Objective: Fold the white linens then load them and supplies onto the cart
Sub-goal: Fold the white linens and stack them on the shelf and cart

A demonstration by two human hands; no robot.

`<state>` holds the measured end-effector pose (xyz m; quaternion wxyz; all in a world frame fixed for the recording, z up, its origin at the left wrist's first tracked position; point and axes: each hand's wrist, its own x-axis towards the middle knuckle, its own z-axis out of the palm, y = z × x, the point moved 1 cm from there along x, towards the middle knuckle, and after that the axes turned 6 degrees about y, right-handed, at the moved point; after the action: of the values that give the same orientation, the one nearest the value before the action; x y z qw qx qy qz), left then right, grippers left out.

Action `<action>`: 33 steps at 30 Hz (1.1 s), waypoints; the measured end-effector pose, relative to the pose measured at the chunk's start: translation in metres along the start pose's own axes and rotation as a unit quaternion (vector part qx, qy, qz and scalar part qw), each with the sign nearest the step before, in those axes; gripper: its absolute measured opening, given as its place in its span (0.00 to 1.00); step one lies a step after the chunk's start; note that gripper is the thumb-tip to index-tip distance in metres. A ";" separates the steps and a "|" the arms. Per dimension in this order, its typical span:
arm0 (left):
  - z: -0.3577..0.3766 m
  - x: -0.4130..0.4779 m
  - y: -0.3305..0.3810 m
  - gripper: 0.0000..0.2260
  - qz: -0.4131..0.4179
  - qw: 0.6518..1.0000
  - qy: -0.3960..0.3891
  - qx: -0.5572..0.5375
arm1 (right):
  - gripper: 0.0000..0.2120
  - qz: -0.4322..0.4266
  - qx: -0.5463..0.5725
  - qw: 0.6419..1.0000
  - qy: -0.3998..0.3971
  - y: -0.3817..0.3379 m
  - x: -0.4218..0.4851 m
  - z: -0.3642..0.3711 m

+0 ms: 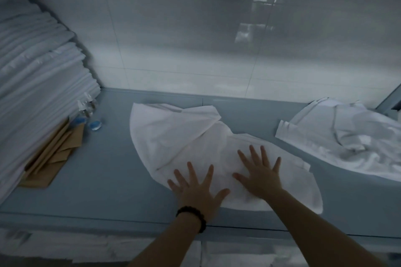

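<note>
A white linen (pixel 173 136) lies spread and partly folded on the blue-grey counter (pixel 104 178). My left hand (pixel 196 188), with a black bead bracelet at the wrist, presses flat on the linen's near edge, fingers spread. To its right, my right hand (pixel 259 174) lies flat on the same cloth with its fingers splayed too. A crumpled heap of white linens (pixel 351 136) rests at the right end of the counter. At the far left stands a tall stack of folded white linens (pixel 36 84).
Brown paper bags (pixel 54 154) lie at the foot of the stack, with small clear bottles (pixel 86 106) and blue-capped bottles (pixel 95 124) beside them. A glossy tiled wall (pixel 195 50) backs the counter. White linens (pixel 86 247) show on a shelf below the counter's front edge.
</note>
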<state>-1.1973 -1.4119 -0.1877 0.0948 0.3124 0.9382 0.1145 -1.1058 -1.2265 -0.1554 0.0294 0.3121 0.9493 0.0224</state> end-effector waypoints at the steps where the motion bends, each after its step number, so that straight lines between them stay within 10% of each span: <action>1: 0.007 0.001 0.000 0.41 -0.005 1.000 -0.011 0.009 | 0.36 -0.014 -0.005 1.000 -0.019 0.005 0.002 0.005; 21: -0.016 0.032 -0.025 0.42 0.037 0.988 -0.063 0.137 | 0.30 -0.053 0.117 0.987 -0.098 -0.026 -0.072 0.017; 26: -0.012 0.009 0.029 0.43 0.146 0.986 -0.050 0.063 | 0.37 0.089 0.166 0.981 0.049 0.037 -0.062 0.001; 33: 0.022 -0.017 0.081 0.46 0.190 0.971 -0.136 0.052 | 0.52 0.167 0.183 0.967 -0.062 0.076 -0.045 0.012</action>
<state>-1.1329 -1.3551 -0.1845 0.1817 0.5021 0.8447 0.0375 -1.0237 -1.1918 -0.1611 0.0264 0.4674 0.8679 -0.1662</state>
